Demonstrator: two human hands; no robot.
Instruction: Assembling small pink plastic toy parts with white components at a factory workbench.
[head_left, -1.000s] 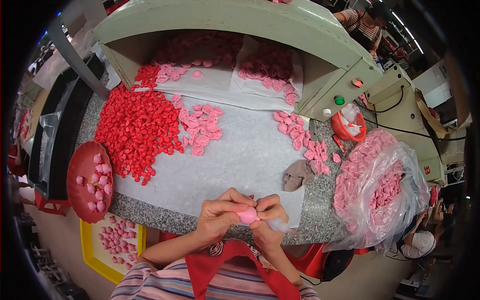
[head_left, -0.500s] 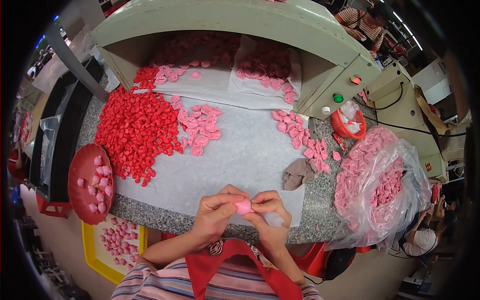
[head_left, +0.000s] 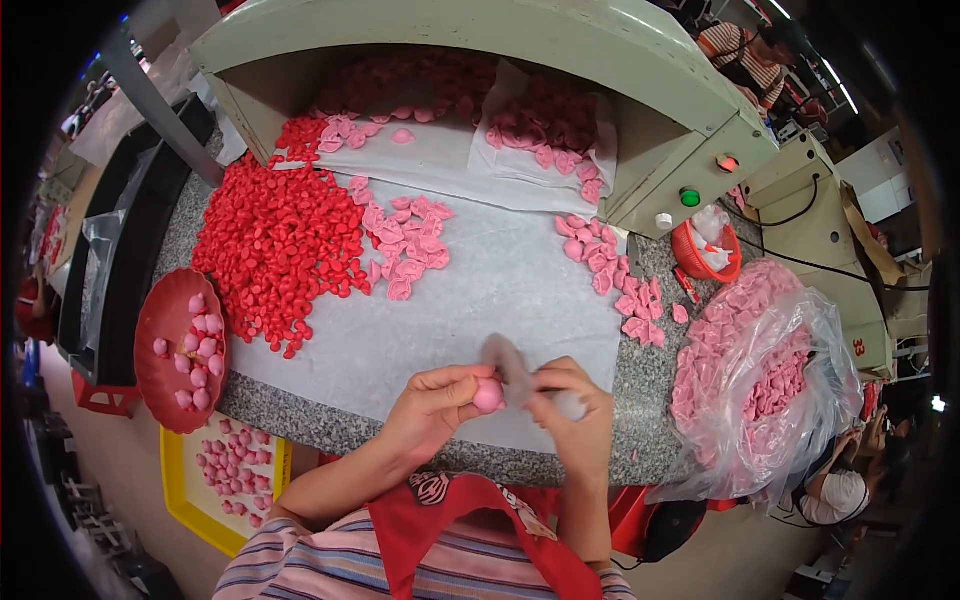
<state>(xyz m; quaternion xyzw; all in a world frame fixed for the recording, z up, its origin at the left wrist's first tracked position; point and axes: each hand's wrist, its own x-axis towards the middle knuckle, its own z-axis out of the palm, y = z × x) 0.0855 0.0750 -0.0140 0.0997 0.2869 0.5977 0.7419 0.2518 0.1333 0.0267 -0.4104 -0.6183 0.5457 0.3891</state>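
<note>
My left hand (head_left: 436, 408) is closed on a small round pink ball (head_left: 489, 395) over the near edge of the table, holding it between thumb and fingertips. Beside it, my right hand (head_left: 577, 410) grips a grey-brown cloth (head_left: 507, 368), smeared by motion, close to the ball. A small whitish translucent object (head_left: 570, 404) also shows against the right hand's fingers; its kind is unclear. White paper (head_left: 440, 330) lies beneath both hands. Further off on it are a large heap of small red pieces (head_left: 280, 250) and loose thin pink shells (head_left: 410, 240).
A greenish metal housing (head_left: 450, 32) with an open bay holds more pink shells. At left, a red scalloped dish (head_left: 165, 400) of pink balls overhangs a yellow tray (head_left: 180, 490). A clear bag (head_left: 830, 350) of shells and an orange basket (head_left: 735, 262) stand right. Other people work beyond.
My right hand has let go of the ball and taken up the cloth from the paper's right side, bringing it near the ball. My left hand keeps the ball. The view has shifted slightly.
</note>
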